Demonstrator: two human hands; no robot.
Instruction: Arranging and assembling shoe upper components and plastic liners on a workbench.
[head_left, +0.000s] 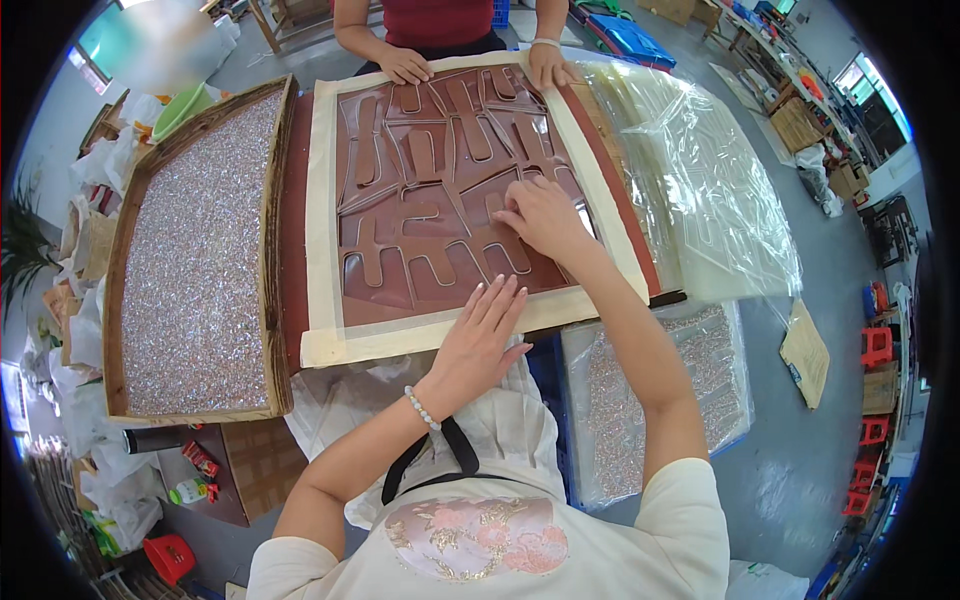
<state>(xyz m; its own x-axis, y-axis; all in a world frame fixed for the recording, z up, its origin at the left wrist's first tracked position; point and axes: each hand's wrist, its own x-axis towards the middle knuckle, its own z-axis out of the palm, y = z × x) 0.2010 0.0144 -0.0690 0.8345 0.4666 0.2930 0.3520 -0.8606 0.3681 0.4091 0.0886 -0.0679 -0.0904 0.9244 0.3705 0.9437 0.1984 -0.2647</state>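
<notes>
1. Head view: a shiny brown sheet with cut-out shapes and cream edges lies flat, a brown wooden tray of sparkly bits on its left.
2. Left hand: open, on the sheet's near edge.
3. Right hand: fingers bent over the sheet; I cannot tell if gripping.

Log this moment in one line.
left hand: flat over near cream border; right hand: bent over brown cutouts; co-worker's hands: far border; glitter tray: left

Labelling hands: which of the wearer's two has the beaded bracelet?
Left hand, beads at its wrist, by the cream border; the right hand, over the brown sheet, has a bare wrist.
</notes>
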